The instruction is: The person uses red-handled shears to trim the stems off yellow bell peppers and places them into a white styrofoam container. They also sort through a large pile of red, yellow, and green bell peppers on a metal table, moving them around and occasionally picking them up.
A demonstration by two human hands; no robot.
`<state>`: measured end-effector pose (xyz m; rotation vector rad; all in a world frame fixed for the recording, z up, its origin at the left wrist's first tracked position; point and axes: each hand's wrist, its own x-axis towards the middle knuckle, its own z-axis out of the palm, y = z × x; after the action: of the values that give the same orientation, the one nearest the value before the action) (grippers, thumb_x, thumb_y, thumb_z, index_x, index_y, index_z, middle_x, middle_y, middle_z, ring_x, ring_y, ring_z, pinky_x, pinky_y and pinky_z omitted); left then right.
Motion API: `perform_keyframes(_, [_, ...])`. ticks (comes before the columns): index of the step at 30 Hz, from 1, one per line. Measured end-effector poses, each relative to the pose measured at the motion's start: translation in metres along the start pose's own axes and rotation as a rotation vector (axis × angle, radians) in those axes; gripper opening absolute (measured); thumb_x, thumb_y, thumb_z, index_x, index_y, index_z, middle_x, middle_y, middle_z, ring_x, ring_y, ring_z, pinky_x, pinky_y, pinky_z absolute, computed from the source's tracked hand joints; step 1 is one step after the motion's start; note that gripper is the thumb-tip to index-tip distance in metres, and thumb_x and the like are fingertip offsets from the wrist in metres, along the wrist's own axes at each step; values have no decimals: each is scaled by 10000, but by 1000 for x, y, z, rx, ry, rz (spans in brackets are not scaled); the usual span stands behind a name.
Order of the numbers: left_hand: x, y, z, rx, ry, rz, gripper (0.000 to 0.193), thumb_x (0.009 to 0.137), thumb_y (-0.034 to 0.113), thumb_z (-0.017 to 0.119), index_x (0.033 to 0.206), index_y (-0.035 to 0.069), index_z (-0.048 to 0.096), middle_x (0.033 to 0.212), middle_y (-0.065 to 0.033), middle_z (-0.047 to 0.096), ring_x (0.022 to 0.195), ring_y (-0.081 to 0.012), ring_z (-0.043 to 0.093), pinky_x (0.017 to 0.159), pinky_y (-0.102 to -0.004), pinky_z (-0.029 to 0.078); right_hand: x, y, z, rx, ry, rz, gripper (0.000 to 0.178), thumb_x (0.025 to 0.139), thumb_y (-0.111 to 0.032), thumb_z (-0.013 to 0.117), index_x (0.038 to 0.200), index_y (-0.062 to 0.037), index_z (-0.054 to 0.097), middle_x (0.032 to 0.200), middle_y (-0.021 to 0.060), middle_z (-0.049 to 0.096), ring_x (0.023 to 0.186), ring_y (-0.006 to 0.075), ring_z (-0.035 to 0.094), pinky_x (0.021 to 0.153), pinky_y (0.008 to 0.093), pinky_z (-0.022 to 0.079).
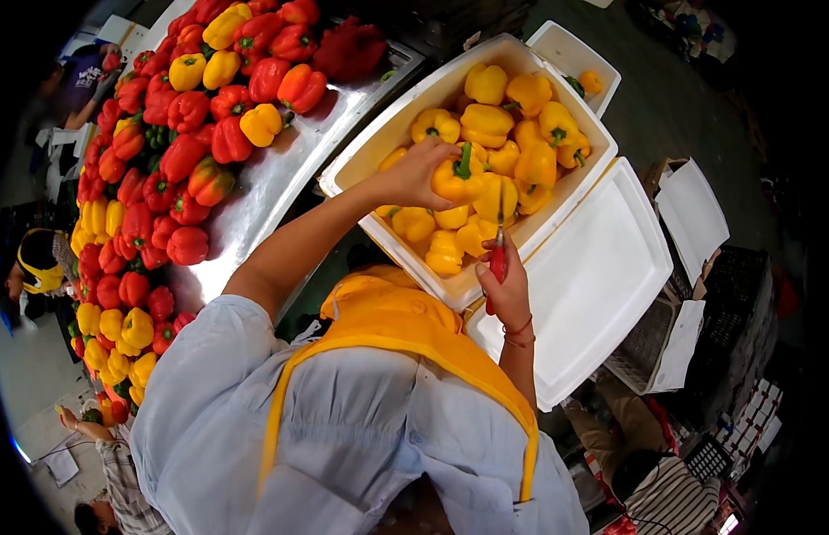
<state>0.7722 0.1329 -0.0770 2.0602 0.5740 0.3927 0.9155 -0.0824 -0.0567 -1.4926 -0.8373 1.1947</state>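
My left hand [421, 176] is closed around a yellow bell pepper [458, 185] whose green stem points up. It is held over a white foam box [361, 160] filled with yellow bell peppers [487, 125]. In my right hand [511, 283] are red-handled snips [497, 262], gripped by the handle, with the slim metal tip pointing away from me, just right of the held pepper. Whether the blades are apart or together is too small to tell. My right hand is over the box's near right edge.
To the left, a metal table [321, 147] bears a large heap of red bell peppers [187, 111] with some yellow ones. A white foam lid [593, 285] lies right of the box. Another foam box [602, 53] stands beyond. Black crates [735, 294] are far right. Other people work around the edges.
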Motion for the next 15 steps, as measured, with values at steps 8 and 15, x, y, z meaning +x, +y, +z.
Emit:
perform_keyframes(8, [-15,17,-2,436,37,173,701,493,255,763,1102,123,442,1062,-176,401,937,-369,431,829,-402,388,0,3,4,-641,50,-211,681,668,-187,626,1223,89,342,969,189,503,888,315,511,762,360,437])
perform_keyframes(15, [-22,20,-2,487,11,162,720,484,272,780,1102,127,441,1035,-171,417,937,-372,440,830,-411,396,1,13,9,-817,55,-229,684,654,-218,625,1218,59,354,967,188,504,909,339,497,735,395,446])
